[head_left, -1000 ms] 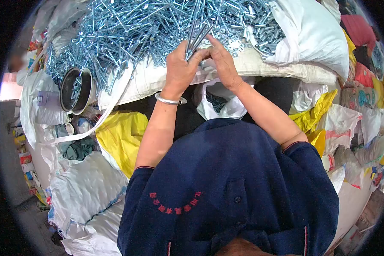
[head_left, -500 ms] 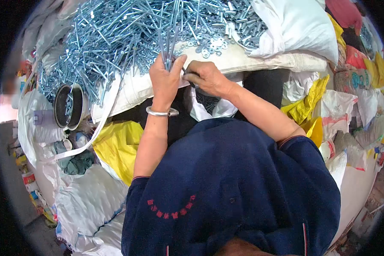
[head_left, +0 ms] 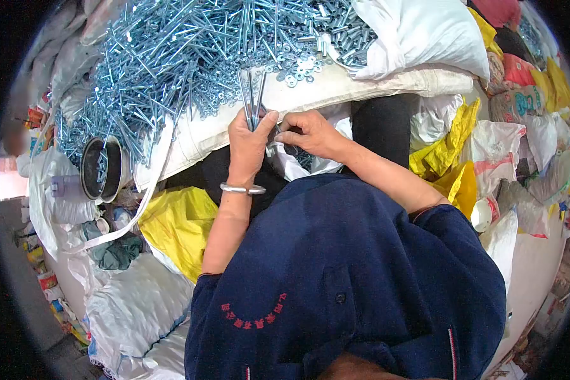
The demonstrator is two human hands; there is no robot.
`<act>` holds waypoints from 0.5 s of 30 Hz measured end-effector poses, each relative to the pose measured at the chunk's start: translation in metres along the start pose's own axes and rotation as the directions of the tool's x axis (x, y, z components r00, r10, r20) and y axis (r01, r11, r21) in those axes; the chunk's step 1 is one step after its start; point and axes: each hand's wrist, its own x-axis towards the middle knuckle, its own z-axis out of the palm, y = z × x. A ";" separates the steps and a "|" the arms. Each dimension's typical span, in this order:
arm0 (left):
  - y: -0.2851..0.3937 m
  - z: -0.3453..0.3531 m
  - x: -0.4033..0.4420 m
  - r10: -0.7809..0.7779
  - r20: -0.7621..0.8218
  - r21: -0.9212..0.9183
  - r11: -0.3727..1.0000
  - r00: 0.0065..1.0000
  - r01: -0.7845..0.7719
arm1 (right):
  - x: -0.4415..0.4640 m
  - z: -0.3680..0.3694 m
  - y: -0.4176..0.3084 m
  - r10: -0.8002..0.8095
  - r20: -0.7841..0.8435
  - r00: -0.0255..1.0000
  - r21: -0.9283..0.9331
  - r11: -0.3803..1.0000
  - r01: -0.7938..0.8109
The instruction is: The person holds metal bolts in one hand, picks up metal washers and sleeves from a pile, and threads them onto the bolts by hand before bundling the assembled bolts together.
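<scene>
long bolts (head_left: 252, 114) in our closed left hand (head_left: 248, 142), our right hand (head_left: 315, 133) half curled beside it, whether holding anything we cannot tell

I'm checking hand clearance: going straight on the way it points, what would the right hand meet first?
Most likely the left hand, on its thumb side, since the right hand points toward it; depth is unclear.

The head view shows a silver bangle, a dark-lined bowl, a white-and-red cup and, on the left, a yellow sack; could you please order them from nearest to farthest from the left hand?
From the left hand:
1. Silver bangle, around its wrist.
2. Yellow sack, left of the forearm.
3. Dark-lined bowl, farther out left.
4. White-and-red cup, on the far right.
</scene>
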 end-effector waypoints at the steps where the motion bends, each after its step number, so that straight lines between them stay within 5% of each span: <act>1: -0.003 0.003 -0.001 0.002 0.000 0.000 1.000 1.000 -0.002 | 0.000 0.001 0.001 -0.013 -0.039 0.999 -0.059 0.998 0.010; 4: -0.002 0.012 -0.008 0.100 -0.114 0.249 0.966 0.988 -0.069 | -0.003 0.007 0.012 -0.093 -0.079 0.993 -0.279 0.958 0.067; 11: -0.035 0.010 -0.006 0.095 -0.098 0.432 0.901 0.991 -0.043 | -0.010 -0.008 0.033 -0.036 0.022 0.999 -0.495 0.868 0.042; 12: -0.039 0.008 -0.004 0.096 -0.097 0.432 0.901 0.991 -0.045 | -0.004 -0.021 0.030 -0.077 -0.019 0.997 -0.511 0.858 0.056; 15: -0.053 -0.001 -0.002 -0.046 -0.072 0.027 0.998 0.996 0.048 | 0.024 -0.070 0.023 -0.145 -0.219 0.965 -0.546 0.838 0.002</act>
